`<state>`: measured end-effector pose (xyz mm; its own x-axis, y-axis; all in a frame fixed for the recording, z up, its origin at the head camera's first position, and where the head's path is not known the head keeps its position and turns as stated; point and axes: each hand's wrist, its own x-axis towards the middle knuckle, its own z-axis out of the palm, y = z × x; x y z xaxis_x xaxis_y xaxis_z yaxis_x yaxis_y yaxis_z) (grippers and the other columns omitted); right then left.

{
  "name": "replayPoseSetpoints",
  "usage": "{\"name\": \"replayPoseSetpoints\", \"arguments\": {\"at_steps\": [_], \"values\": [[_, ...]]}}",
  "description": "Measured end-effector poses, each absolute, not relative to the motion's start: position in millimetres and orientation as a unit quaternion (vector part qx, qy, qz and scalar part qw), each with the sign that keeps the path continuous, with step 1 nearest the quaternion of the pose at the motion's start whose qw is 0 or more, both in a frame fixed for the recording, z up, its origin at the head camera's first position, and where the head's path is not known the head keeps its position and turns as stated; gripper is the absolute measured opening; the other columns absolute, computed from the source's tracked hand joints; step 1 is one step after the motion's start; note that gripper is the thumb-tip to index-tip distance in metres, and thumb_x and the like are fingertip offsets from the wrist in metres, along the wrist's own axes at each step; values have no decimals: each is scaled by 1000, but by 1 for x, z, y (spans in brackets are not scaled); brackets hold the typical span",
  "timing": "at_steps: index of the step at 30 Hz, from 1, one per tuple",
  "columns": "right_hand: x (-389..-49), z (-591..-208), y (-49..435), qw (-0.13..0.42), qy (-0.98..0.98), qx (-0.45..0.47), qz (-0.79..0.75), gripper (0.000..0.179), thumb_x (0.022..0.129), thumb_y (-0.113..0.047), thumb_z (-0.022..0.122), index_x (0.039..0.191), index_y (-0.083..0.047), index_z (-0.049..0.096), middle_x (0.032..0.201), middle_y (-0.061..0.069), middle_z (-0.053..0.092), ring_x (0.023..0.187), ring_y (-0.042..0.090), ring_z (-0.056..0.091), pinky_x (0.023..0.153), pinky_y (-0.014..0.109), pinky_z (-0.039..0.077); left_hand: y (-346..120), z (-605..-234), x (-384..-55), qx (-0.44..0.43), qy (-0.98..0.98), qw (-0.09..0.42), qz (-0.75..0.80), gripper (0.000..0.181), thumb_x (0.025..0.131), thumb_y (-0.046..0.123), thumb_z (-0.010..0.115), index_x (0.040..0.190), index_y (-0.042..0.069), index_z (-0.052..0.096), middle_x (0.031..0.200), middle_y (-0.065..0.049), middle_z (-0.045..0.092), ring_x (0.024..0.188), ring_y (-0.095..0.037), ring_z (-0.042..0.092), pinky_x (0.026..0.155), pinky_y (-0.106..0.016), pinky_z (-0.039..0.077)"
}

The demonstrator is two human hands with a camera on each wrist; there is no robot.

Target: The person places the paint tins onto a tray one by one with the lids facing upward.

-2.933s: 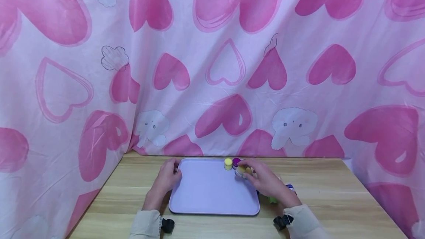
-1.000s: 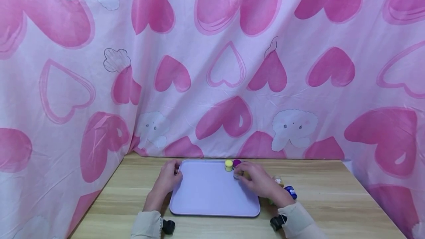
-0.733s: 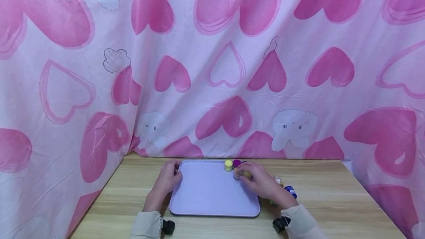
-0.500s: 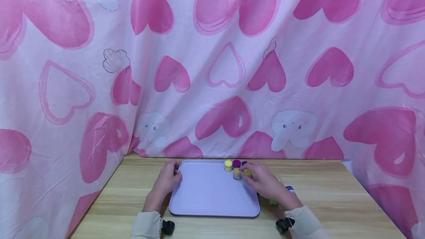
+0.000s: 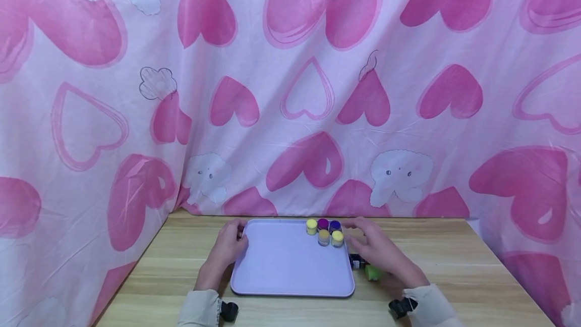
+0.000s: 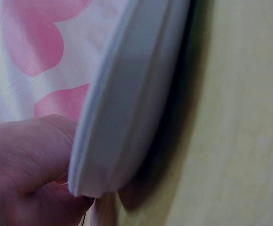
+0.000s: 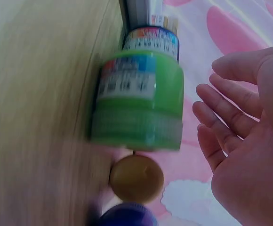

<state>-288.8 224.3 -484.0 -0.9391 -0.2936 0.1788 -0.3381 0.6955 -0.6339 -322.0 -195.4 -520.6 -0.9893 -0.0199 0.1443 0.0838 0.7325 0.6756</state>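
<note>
Upright in the far right corner of a lilac tray [image 5: 281,271] on a wooden surface [image 5: 454,266]: yellow jar [image 5: 311,227], magenta jar [image 5: 323,224] and violet-blue jar [image 5: 335,226] along the far edge, with ochre jar [image 5: 324,237] and pale yellow jar [image 5: 337,238] in front. Off the tray, just beside its right edge: black jar [image 5: 357,261] and green jar [image 5: 373,272], the latter apparently on its side; farther off in the right wrist view, an ochre lid [image 7: 136,179] and a blue lid [image 7: 129,217].

Left hand [image 5: 227,243] curled about the tray's left edge near the far left corner, thumb over the rim, fingertips hidden. Right hand [image 5: 374,246] just outside the tray's far right corner, fingers loosely apart, nothing in grasp.

By the look of the jars, light, stiff and smooth; probably not fragile, but slippery enough to slide on the tray, and likely to roll when on one side. Best taken by thumb and fingers around opposite sides, below the ribbed lid.
</note>
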Motion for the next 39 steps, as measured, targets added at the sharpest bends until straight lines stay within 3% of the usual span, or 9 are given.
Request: {"name": "replayPoseSetpoints", "arguments": {"at_steps": [11,17,21,24,30,39], "values": [[-284,-486,244,15,-924,145,353,36,106,-20,69,143,-18,67,140,2,69,134,29,64,105,54,60,-195,-520,-321,-18,-928,67,-367,34,96,0,70,130,-5,66,115,-16,67,98,-24,62,89,-41,60],[-283,-491,251,5,-925,149,350,33,105,-20,70,139,-17,70,135,-1,71,125,21,67,96,34,62,-195,-521,-322,-19,-928,71,-366,34,96,0,70,129,-4,67,114,-15,67,98,-24,62,88,-41,60],[-281,-493,256,-21,-918,158,364,32,105,-21,72,136,-17,70,134,2,71,106,17,67,85,23,58,-195,-522,-322,-22,-927,74,-366,34,95,0,70,129,-5,67,113,-16,68,97,-24,63,88,-41,59],[-278,-493,258,-36,-914,168,368,31,104,-21,73,134,-17,71,131,4,72,94,18,64,80,22,56,-195,-522,-321,-19,-927,71,-367,34,96,0,69,130,-5,66,115,-16,67,98,-24,63,90,-42,60],[-275,-494,259,-58,-915,174,361,28,102,-21,75,130,-23,73,126,-2,73,103,19,64,85,24,57,-194,-519,-320,-15,-929,65,-365,36,96,0,69,132,-5,66,118,-17,67,99,-25,63,91,-43,61],[-272,-492,264,-62,-917,200,339,32,99,-23,79,131,-24,73,123,-5,73,101,17,60,86,25,55,-193,-519,-320,-20,-928,76,-365,36,95,-1,70,130,-6,67,114,-17,68,98,-26,63,90,-44,60]]}}
